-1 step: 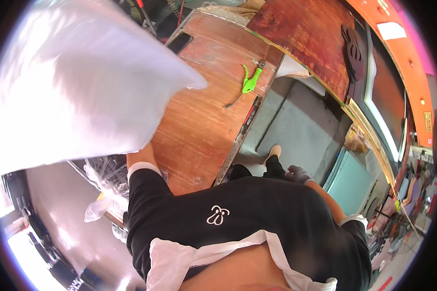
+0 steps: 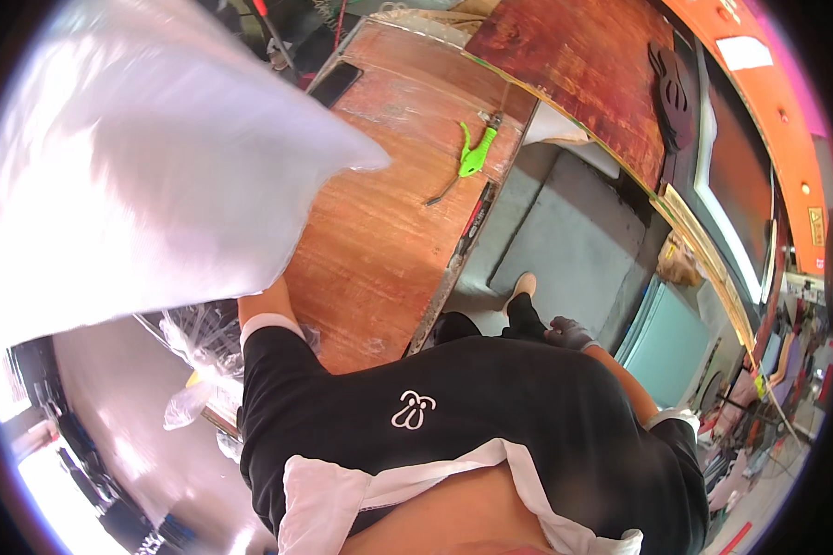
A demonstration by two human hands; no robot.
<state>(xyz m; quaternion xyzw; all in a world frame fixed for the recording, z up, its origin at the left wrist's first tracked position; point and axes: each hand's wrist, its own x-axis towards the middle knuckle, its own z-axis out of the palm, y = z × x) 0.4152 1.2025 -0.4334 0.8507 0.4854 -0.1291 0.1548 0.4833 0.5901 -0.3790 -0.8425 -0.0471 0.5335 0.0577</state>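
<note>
A large translucent white plastic sheet or bag (image 2: pixel 157 166) fills the upper left, raised above the workbench (image 2: pixel 370 250). My left forearm (image 2: pixel 270 303) reaches up to its lower edge, and the sheet covers my left hand, so its fingers are hidden. My right hand (image 2: pixel 569 333), in a grey glove, hangs low beside my right side above the floor. It holds nothing that I can see; its fingers are loosely bent and a little apart. On the reddish wooden bench top lies a bright green air blow gun (image 2: pixel 475 155) with a thin metal nozzle, untouched.
A dark phone (image 2: pixel 336 85) rests at the bench's far left. Crumpled clear plastic (image 2: pixel 199 342) is at its left side. Across the grey floor mat (image 2: pixel 569 227) stand a reddish-brown board (image 2: pixel 574 74), pale teal panels (image 2: pixel 666 338) and an orange machine frame (image 2: pixel 791 120).
The plastic sheet has shifted very slightly, its lower left edge dipping a little. Both arms stay almost where they were.
</note>
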